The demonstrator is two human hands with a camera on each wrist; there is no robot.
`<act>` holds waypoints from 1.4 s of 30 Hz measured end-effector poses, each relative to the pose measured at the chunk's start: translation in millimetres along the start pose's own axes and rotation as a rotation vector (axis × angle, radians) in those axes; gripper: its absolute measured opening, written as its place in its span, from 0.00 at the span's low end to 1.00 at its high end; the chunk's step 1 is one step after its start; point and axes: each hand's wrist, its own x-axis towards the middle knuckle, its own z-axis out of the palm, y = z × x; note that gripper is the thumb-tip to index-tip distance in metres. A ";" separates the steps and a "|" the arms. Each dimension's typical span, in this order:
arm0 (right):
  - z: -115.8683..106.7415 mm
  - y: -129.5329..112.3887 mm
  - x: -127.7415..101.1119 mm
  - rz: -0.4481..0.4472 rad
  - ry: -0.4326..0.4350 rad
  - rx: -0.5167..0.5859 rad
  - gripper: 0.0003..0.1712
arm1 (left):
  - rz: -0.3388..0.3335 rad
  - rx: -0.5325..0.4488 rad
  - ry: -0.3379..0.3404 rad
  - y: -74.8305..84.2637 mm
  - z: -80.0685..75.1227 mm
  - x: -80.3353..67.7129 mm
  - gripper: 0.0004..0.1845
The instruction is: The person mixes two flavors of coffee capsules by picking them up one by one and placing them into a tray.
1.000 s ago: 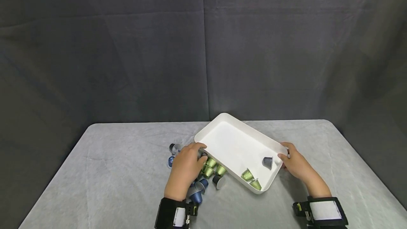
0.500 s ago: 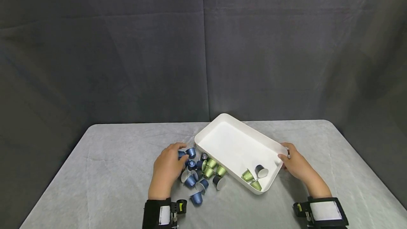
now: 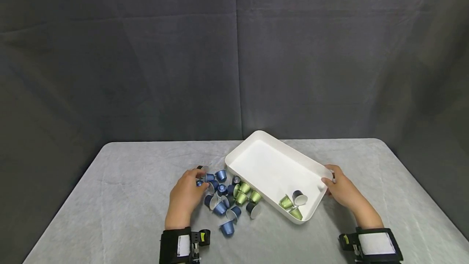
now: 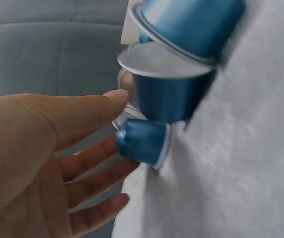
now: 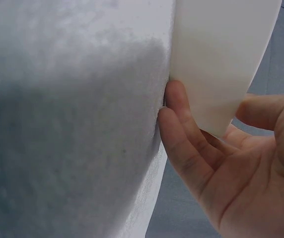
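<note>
"Where is the tray, and what's in it?"

"Slantwise on the bench, right of its middle, one corner reaching the line of the far edge in the head view. Three pods lie inside, two green and one dark, all towards the corner closest to the near edge."

"Who has it?"

"The right grip pinches the tray's end facing the bench's right edge, thumb at the rim, fingertips at the bottom of the wall."

"And the left grip?"

"Thumb and fingers well parted, on the heap's side towards the bench's left edge. I see nothing held; blue pods sit right by the fingertips, but I can't tell whether any touches."

"How many in that heap?"

"Three green ones show plainly beside the tray. Of blue and dark ones there are at least twelve; they overlap, so I can't give the exact number. One blue pod lies closest to the near edge."

"The surface and the room?"

"The top is pale grey and mottled, its two far corners rounded. One dark grey curtain hangs beyond the far edge, creased down the middle. Two black cuffs, one per wrist, each bear a white patch."
</note>
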 end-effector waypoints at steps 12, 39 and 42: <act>0.0 2.1 -1.7 0.006 0.001 -0.004 0.29 | -0.020 -0.018 -0.037 -11.8 3.9 0.9 0.17; -1.0 1.5 -1.9 0.028 0.008 -0.016 0.30 | -0.009 -0.025 0.131 -1.1 2.4 6.1 0.17; -0.5 1.6 -1.6 0.032 0.008 -0.014 0.30 | -0.004 -0.023 0.144 1.1 2.7 5.7 0.17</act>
